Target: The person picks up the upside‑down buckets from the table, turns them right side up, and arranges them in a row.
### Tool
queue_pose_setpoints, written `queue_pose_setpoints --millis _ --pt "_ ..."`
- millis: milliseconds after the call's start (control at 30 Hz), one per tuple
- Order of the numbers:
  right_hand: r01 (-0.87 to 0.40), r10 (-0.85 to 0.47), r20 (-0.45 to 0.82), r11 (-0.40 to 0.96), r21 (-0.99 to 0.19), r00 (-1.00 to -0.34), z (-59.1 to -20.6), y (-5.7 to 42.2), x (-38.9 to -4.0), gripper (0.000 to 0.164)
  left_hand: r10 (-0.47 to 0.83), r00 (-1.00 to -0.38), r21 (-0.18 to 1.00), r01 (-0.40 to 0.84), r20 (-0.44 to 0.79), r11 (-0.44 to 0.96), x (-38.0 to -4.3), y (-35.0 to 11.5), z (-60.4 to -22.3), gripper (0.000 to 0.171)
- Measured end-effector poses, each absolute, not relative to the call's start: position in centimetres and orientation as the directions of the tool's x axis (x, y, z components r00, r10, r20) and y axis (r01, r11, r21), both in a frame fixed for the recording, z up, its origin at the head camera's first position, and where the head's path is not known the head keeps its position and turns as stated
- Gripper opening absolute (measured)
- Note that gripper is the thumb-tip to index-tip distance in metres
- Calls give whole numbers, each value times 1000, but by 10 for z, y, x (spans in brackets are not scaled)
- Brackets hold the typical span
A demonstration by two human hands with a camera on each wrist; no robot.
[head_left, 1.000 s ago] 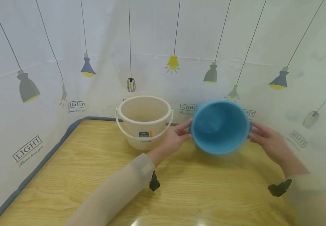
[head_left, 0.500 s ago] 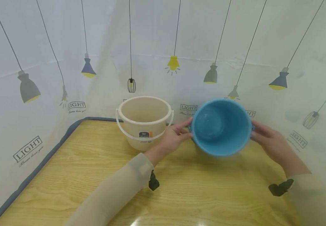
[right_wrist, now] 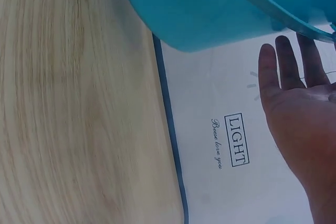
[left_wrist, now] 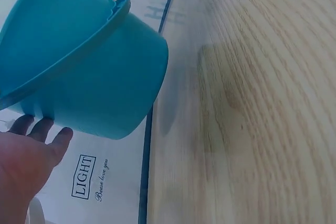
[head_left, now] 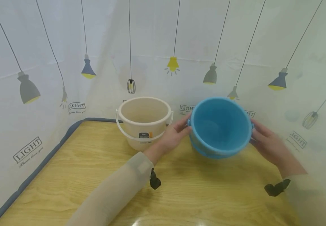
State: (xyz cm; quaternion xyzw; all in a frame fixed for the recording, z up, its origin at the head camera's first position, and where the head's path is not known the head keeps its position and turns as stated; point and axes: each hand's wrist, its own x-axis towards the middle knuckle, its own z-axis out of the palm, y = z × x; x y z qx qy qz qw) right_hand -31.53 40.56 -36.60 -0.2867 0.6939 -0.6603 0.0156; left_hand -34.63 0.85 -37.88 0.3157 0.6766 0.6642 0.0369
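Observation:
A blue bucket (head_left: 220, 125) is held at the table's back right, its mouth tilted toward me. My left hand (head_left: 171, 138) grips it by the lug at the left of its rim, and my right hand (head_left: 268, 144) by the lug on the other side. In the left wrist view the blue bucket (left_wrist: 105, 82) hangs above the table, its handle lying along the wall below the rim. Several fingers of the right hand (right_wrist: 304, 108) reach up straight under the rim in the right wrist view; its thumb is mostly hidden.
A cream bucket (head_left: 144, 125) with a white handle and a dark label stands left of the blue one, near my left forearm. The wooden table (head_left: 179, 188) ends at a grey-blue edge (head_left: 38, 166). Behind it hangs a white sheet (head_left: 157, 37) printed with lamps.
The blue bucket has risen slightly and tipped more upright, so its handle and front outer wall show below the rim. Both hands keep hold of it. The cream bucket stays put.

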Motion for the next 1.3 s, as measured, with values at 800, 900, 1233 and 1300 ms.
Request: queue_pose_setpoints --millis 800,900,1233,1300 --pt "-216 -315 215 -33 -976 -924 -371 382 -332 63 266 -953 986 113 143 -125 -372 37 -370 53" --pt "-184 -313 185 -34 -982 -931 -374 380 -334 64 266 -957 989 89 117 -115 -375 37 -373 52" --pt "-128 -269 133 -36 -991 -954 -377 370 -344 59 196 -980 991 -8 19 -136 -383 45 -377 45" --pt "-117 -257 123 -39 -992 -959 -376 369 -344 59 187 -982 990 -11 16 -141 -384 46 -378 46"
